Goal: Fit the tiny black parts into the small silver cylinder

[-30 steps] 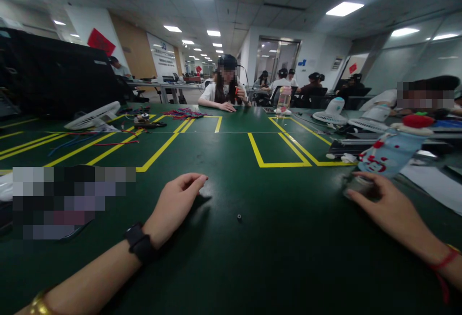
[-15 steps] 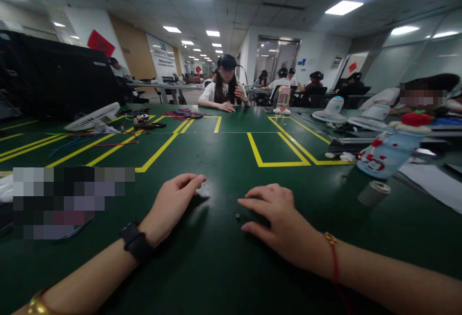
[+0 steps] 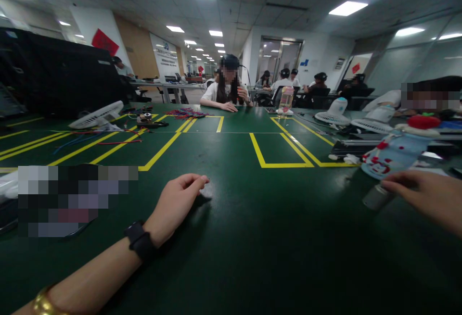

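Left hand (image 3: 176, 205): it lies on its side on the desk (image 3: 252, 257), left of the middle and toward your near edge. The fingers are loosely curled, neither spread nor fisted, and they grip nothing I can see.
Left fingertips (image 3: 200, 180): they rest beside a pale spot (image 3: 207, 191) on the green top. I cannot tell whether it is a small thing or only glare.
Step in hand: by the look of it, your right hand is working at the grey cylinder while the left only steadies itself on the desk.
Cylinder (image 3: 375, 196): it is small and tilted, and sits near the desk's right edge, just in front of the blue bottle (image 3: 391, 157) with red marks.
Right hand (image 3: 428, 198): it comes in from the right edge, palm down, with the fingers stretched out and close together.
Right fingertips (image 3: 388, 184): the foremost one is at the cylinder's top rim, touching it or just short of it. Whether you hold anything under the palm, I cannot tell.
Next move calls for: I judge you need a light, exact touch. The cylinder leans and stands close to the bottle, so keep your fingers clear of the bottle and come at the cylinder squarely.
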Demonstrator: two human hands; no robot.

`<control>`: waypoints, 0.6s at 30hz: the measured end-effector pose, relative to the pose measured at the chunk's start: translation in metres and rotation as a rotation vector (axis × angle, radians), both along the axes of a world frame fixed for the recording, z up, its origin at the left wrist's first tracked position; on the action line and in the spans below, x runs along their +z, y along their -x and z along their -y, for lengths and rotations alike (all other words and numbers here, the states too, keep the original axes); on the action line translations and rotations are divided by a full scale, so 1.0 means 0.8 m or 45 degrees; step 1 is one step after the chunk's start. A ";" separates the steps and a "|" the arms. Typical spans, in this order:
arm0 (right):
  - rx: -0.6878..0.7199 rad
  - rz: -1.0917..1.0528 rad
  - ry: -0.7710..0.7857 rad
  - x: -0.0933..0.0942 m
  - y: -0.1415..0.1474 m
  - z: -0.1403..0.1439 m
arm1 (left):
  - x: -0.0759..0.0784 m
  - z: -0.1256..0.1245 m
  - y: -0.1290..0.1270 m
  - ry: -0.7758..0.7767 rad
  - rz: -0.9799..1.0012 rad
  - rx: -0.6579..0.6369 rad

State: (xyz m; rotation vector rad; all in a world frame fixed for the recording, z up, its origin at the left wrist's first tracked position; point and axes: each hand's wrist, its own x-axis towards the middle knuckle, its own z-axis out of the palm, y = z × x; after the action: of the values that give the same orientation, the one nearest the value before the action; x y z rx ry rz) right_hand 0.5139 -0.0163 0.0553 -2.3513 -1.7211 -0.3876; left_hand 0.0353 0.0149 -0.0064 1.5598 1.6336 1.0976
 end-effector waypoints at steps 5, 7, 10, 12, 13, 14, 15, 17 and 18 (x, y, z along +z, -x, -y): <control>-0.092 -0.151 0.176 -0.004 -0.010 0.006 | 0.001 0.001 0.000 -0.002 -0.020 -0.004; -0.149 -0.200 0.194 -0.001 -0.003 0.006 | 0.000 0.001 0.000 0.001 -0.021 -0.012; -0.199 -0.278 0.216 -0.001 -0.007 0.004 | -0.001 0.000 0.001 0.006 -0.018 -0.018; -0.175 -0.330 0.205 -0.006 -0.019 0.002 | -0.001 0.000 0.001 0.011 -0.016 -0.020; -0.151 -0.362 0.193 -0.009 -0.025 0.001 | 0.000 0.000 0.001 0.015 -0.014 -0.021; -0.121 -0.402 0.180 -0.013 -0.031 0.001 | 0.000 0.000 0.000 0.017 -0.011 -0.023; -0.087 -0.443 0.165 -0.016 -0.036 0.001 | 0.001 0.001 0.000 0.020 -0.007 -0.025; -0.058 -0.501 0.151 -0.021 -0.040 0.002 | 0.002 0.002 -0.001 0.021 -0.002 -0.025; -0.077 -0.510 0.151 -0.021 -0.038 0.004 | 0.003 0.002 -0.001 0.020 -0.002 -0.025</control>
State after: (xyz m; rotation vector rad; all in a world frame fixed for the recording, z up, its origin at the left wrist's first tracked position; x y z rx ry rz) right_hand 0.5444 -0.0195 0.0384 -2.3597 -1.5210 0.1739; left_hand 0.0362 0.0133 -0.0043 1.5637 1.6211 1.0710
